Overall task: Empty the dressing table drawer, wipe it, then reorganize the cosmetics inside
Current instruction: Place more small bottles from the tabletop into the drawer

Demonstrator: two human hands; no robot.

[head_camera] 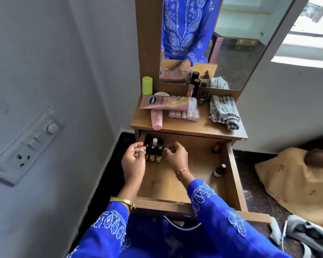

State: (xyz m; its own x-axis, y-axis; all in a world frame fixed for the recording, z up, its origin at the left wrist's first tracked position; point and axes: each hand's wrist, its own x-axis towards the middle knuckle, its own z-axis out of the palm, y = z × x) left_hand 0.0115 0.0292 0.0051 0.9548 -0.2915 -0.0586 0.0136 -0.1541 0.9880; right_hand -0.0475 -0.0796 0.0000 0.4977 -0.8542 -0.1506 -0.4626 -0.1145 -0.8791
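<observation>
The wooden drawer [231, 175] is pulled out under the dressing table. Several nail polish bottles [154, 152] stand in its far left corner. My left hand [133, 161] sits just left of them, fingers loosely curled, holding nothing that I can see. My right hand [174, 155] is just right of the bottles, fingers curled, fingertips beside the cluster. Two small dark bottles [219, 170] lie by the drawer's right wall, one [215, 148] near the back. On the tabletop [203, 127] lie a Vaseline tube [168, 103], a pink tube [156, 119] and a clear case [184, 115].
A grey striped cloth [223, 111] lies on the tabletop's right side. A green bottle [147, 85] and dark lipstick tubes [195, 86] stand by the mirror [231, 43]. A switch panel [24, 146] is on the left wall. A tan cushion [296, 183] and shoes [306, 235] lie on the floor, right.
</observation>
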